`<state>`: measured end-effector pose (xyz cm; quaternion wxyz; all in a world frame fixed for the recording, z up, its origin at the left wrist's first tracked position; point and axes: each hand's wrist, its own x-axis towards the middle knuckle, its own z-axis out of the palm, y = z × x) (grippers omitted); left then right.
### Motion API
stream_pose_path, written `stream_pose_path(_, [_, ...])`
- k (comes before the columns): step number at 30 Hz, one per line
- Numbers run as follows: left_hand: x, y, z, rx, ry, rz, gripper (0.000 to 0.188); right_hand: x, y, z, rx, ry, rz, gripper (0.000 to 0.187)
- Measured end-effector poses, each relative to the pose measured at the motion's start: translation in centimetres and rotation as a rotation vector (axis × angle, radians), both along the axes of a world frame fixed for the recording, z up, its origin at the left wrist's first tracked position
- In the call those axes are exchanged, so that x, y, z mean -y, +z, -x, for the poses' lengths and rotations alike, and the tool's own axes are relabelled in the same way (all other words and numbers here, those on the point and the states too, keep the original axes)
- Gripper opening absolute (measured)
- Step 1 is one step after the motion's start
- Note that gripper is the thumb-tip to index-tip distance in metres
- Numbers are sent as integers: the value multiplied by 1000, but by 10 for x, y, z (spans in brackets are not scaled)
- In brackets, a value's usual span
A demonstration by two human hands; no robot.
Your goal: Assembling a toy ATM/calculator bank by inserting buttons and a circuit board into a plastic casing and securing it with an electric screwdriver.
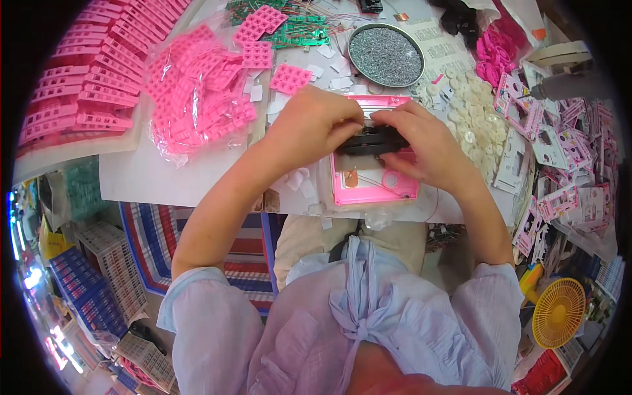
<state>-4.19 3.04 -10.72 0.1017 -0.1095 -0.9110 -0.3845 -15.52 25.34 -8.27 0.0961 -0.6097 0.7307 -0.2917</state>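
Observation:
In front of me on the table lies a pink plastic casing [342, 191], with thin wires and a small brown piece in its near part. A black plastic part [370, 142] sits across its middle, and both my hands are at it. My left hand [322, 122] pinches with thumb and forefinger at the part's left end; whether it grips the part or something small there is hidden. My right hand [421, 141] has its fingers curled round the part's right end, thumb on the near side.
A round tin [386, 56] of small metal screws stands beyond the casing. White round pieces [469, 125] are heaped to the right, near printed pink-and-white panels [559, 145]. On the left lie a clear bag [197, 99] of pink keypads and stacked pink frames [99, 72]. Green circuit boards [299, 33] lie behind.

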Motion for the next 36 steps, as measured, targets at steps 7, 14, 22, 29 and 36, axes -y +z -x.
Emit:
stream_pose_path(7, [3, 1, 5, -79, -121, 160, 11, 4, -6, 7, 1, 119, -1, 51])
stream_pose_path(14, [-4, 10, -19, -16, -62, 146, 13, 9, -1, 6, -10, 148, -71, 46])
stream_pose_path(22, [-11, 10, 3, 338, 138, -145, 17, 12, 5, 1, -85, 136, -89, 49])
stream_pose_path(29, [-9, 9, 9, 312, 11, -86, 16, 9, 2, -2, -89, 129, -67, 49])
stream_pose_path(36, [-6, 8, 25, 350, -87, 64, 17, 12, 8, -9, -120, 77, -130, 49])
